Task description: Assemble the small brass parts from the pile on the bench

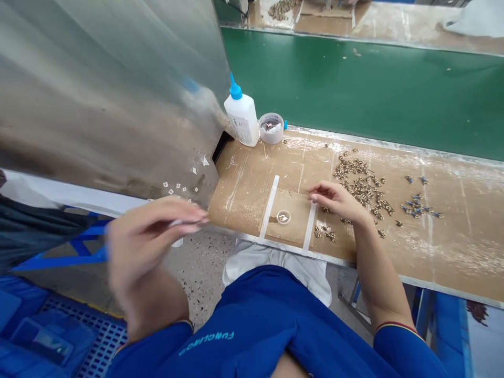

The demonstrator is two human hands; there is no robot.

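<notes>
We look down at a long bench with a green belt (346, 89) behind it, and brown card (444, 252) covers the bench top. From our head camera, we see our two hands and our blue shirt (252, 325).

Our right hand (334, 202) rests on the card. Its fingers curl softly, and we see nothing held in them. Just past the fingertips, to the left, is a little round dish (283, 217). It sits on a patch of card between two white tape strips (269, 206). Just beyond the hand lies a heap of gold metal bits (360, 184), and a few more (325, 232) lie near the wrist. Farther to the right of the hand are some blue and gold bits (415, 207). Up past the hand stand a white glue bottle (241, 115) with a blue tip and a round plastic tub (271, 128).

Our left hand (149, 236) is off the bench, and it is blurry. Its fingers pinch a thin pale strip (177, 222). We cannot tell what the strip is. A big grey metal sheet (106, 89) stands just beyond this hand.
</notes>
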